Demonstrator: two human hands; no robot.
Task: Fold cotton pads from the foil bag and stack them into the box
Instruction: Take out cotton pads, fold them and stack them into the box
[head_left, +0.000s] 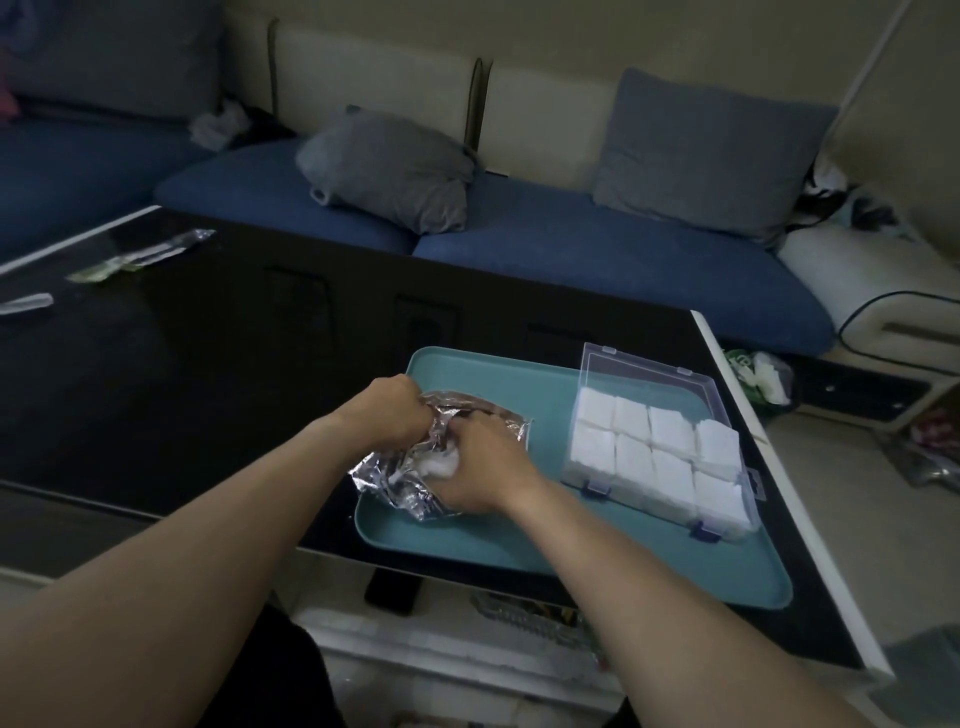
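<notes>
Well advanced: clear plastic compartment box packed with folded white cotton pads. Left hand gripping crinkled silver foil bag; right hand pinching another pad inside.

silver foil bag, white cotton pads, teal tray, blue sofa

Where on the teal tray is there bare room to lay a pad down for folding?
Bare patches on the teal plastic tray: the near strip in front of the crumpled silver foil bag, and the far strip behind it, left of the clear plastic box. The middle is crowded by the left hand and right hand.
</notes>
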